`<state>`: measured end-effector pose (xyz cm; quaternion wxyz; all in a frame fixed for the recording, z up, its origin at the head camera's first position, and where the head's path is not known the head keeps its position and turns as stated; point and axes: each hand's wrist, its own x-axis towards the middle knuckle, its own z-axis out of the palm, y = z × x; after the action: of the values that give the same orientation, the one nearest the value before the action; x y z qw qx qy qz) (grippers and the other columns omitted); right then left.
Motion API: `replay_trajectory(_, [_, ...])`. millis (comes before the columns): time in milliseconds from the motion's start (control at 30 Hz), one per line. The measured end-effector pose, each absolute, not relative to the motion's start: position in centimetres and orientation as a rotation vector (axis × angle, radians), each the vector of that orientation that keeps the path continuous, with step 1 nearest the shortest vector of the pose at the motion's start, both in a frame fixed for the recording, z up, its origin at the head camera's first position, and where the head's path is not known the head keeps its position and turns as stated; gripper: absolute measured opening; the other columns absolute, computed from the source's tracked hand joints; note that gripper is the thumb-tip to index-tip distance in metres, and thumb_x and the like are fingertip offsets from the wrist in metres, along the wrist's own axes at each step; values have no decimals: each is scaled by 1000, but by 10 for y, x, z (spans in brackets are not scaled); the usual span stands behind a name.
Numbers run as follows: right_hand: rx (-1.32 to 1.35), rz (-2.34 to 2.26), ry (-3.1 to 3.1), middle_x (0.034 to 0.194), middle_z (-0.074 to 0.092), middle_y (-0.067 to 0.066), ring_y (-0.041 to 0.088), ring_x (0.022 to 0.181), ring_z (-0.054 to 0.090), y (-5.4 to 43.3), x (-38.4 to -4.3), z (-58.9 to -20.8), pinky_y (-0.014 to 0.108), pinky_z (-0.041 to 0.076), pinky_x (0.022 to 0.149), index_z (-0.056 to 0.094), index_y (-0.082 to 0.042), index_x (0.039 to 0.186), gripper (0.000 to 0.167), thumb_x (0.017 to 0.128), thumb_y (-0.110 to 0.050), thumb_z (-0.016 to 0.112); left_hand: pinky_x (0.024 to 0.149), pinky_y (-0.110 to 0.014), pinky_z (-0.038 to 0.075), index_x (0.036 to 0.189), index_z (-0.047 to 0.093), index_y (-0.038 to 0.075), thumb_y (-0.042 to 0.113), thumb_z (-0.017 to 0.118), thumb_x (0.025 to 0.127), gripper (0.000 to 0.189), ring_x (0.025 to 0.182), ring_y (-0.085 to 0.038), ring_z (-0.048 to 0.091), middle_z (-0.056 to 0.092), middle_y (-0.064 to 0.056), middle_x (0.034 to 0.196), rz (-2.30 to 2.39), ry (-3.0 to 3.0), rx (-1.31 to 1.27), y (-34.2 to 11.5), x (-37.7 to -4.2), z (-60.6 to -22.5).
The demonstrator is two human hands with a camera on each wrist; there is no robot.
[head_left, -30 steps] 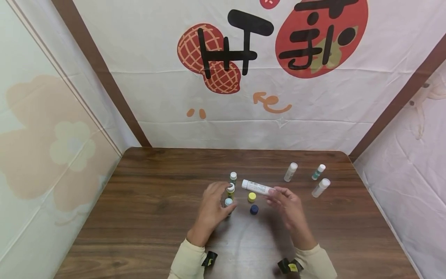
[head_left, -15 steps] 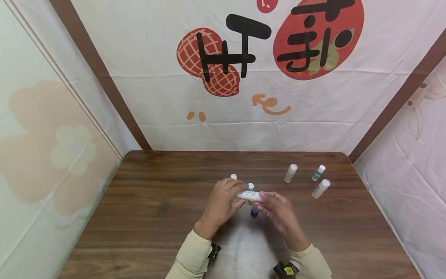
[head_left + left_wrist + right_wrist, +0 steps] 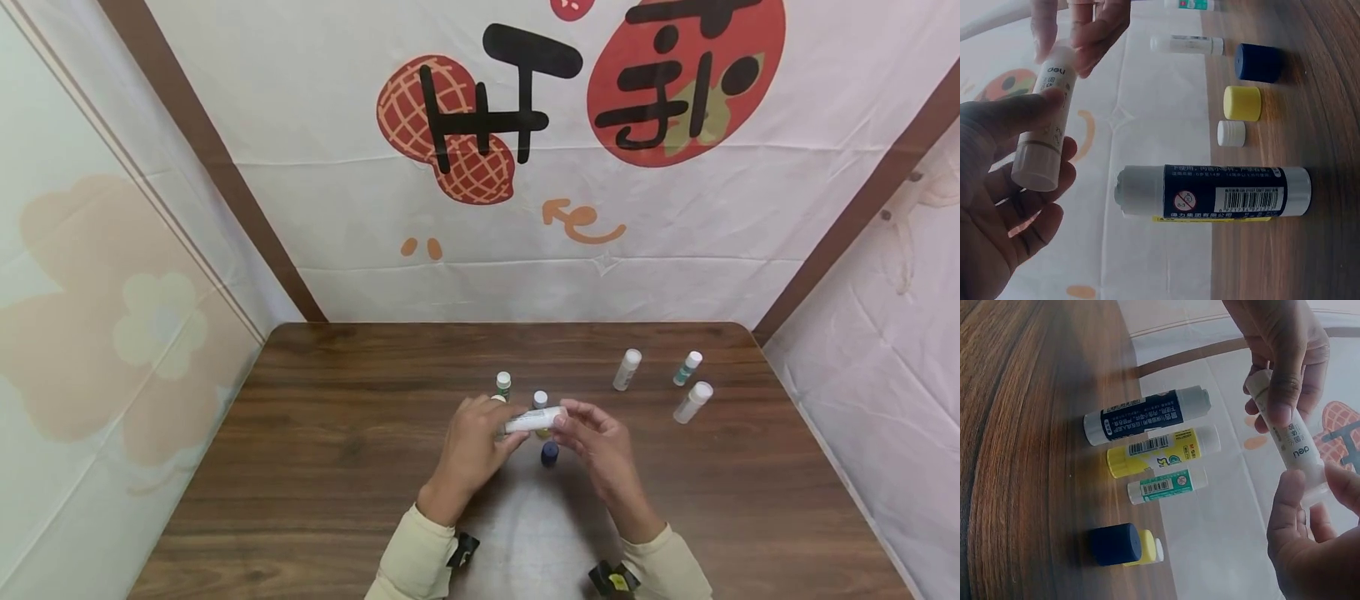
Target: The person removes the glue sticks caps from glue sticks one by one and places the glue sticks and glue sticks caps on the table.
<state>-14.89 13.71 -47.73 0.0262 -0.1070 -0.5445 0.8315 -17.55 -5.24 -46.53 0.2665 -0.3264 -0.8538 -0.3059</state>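
A white glue stick [image 3: 534, 419] is held level between both hands above the table. My left hand [image 3: 467, 446] grips one end, its thumb across the printed label in the left wrist view. At the other end, my right hand [image 3: 603, 450] pinches the tube with thumb and fingers. Below stand three uncapped glue sticks in a row: a dark blue one [image 3: 1147, 415], a yellow one [image 3: 1163, 452] and a green one [image 3: 1168, 485]. The left hand mostly hides the nearer two in the head view. Beside them lie a dark blue cap [image 3: 1259, 62], a yellow cap [image 3: 1242, 103] and a white cap [image 3: 1232, 133].
Toward the back right of the wooden table [image 3: 315, 467] stand three capped glue sticks: a white one [image 3: 627, 370], a small green-labelled one [image 3: 687, 368] and another white one [image 3: 693, 403]. A printed cloth [image 3: 360, 292] hangs behind the table.
The right hand has brought the white glue stick left and slightly nearer. The left hand, earlier spread by the standing sticks, has taken hold of its other end. Little differs in the last half second.
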Motion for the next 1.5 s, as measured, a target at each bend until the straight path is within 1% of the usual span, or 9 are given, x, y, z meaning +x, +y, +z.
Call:
replay_trajectory(200, [-238, 2506, -1735, 93, 68, 6, 16, 82, 64, 136, -146, -473, 29, 55, 73, 57, 16, 117, 37, 83, 7, 69, 62, -31, 42, 94, 75, 11, 19, 89, 67, 32, 71, -14, 57, 72, 1, 84, -914, -2322, -818, -56, -168, -466])
replay_trajectory(433, [-241, 2466, -1694, 94, 66, 8, 16, 84, 63, 139, -142, -474, 32, 55, 76, 57, 14, 118, 35, 84, 8, 67, 63, -32, 39, 95, 76, 9, 17, 89, 65, 34, 72, -14, 55, 73, 1, 83, -1064, -2277, -713, -66, -157, -474])
replay_trajectory(567, [-264, 2194, -1912, 103, 67, 13, 16, 86, 65, 145, -138, -482, 27, 54, 76, 62, 9, 116, 34, 83, 3, 71, 65, -32, 41, 96, 75, 9, 14, 88, 65, 33, 76, -13, 57, 71, 0, 81, -1194, -2269, -610, -70, -148, -477])
replay_trajectory(767, [-236, 1667, -2321, 109, 67, 22, 27, 85, 67, 148, -128, -506, 24, 53, 74, 66, 6, 112, 36, 77, 5, 76, 73, -34, 49, 103, 70, 9, 9, 83, 71, 34, 85, -12, 63, 71, 1, 95, -1394, -2301, -442, -75, -129, -484])
replay_trajectory(867, [-227, 1481, -2460, 105, 67, 19, 26, 82, 66, 146, -124, -513, 28, 54, 70, 67, 4, 108, 35, 74, 5, 77, 80, -33, 51, 107, 65, 7, 8, 79, 76, 34, 92, -13, 64, 71, -2, 101, -1572, -2286, -374, -76, -121, -489])
replay_trajectory(1067, [-213, 1191, -2658, 85, 65, 5, 18, 74, 62, 142, -119, -517, 31, 51, 64, 70, -2, 98, 31, 69, 1, 80, 89, -24, 49, 119, 53, -9, -6, 68, 83, 39, 102, -16, 62, 64, -20, 110, -2027, -2077, -299, -79, -112, -502])
replay_trajectory(1133, [-202, 1118, -2703, 81, 62, 4, 16, 72, 61, 139, -118, -517, 32, 49, 63, 70, -3, 97, 30, 68, -1, 81, 90, -22, 48, 120, 53, -10, -7, 67, 83, 40, 103, -16, 62, 64, -23, 110, -2056, -2056, -284, -80, -110, -506])
replay_trajectory(1300, [-178, 1050, -2754, 80, 60, 3, 15, 69, 57, 133, -117, -520, 29, 45, 59, 70, -3, 96, 33, 65, 2, 80, 91, -26, 46, 111, 60, 0, -3, 72, 81, 32, 103, -19, 63, 69, -19, 106, -2035, -2095, -222, -83, -107, -513])
replay_trajectory(1500, [-107, 961, -2756, 78, 58, 2, 13, 66, 52, 131, -116, -529, 27, 42, 57, 70, -4, 94, 34, 63, 5, 78, 81, -32, 53, 96, 63, 11, -7, 78, 73, 32, 90, -14, 67, 73, -7, 100, -1845, -2280, -130, -84, -107, -521])
